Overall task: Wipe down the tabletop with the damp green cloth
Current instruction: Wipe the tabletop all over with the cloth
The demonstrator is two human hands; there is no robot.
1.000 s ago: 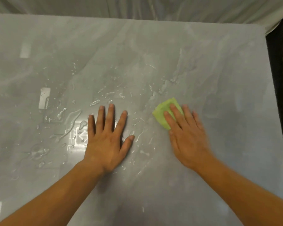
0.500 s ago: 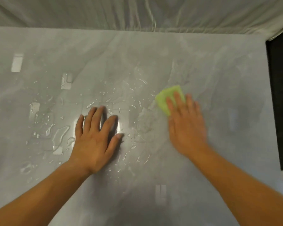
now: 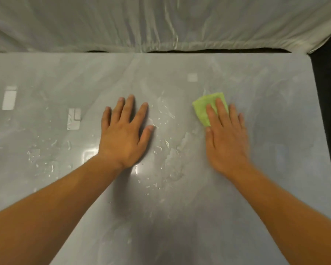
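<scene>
Right hand (image 3: 226, 139) flat, fingers spread, pressing one folded cloth (image 3: 208, 108) onto counter (image 3: 275, 111), cloth's long axis running toward near-left. Left hand (image 3: 125, 134) flat, holding nothing. Bare counter beyond both, up to far edge; droplets (image 3: 166, 146) between hands.

The glossy grey stone tabletop (image 3: 266, 178) lies bare except for 2 flat hands. The left hand (image 3: 123, 134) presses palm-down at mid-table, blocking passage leftward from the right hand (image 3: 226, 139), which lies flat on the folded light-green cloth (image 3: 204, 109). Between them runs an open lane beaded with water droplets (image 3: 165, 113). Rightward and toward the crinkled white plastic sheeting (image 3: 161, 23) beyond the far edge, the surface is open.
</scene>
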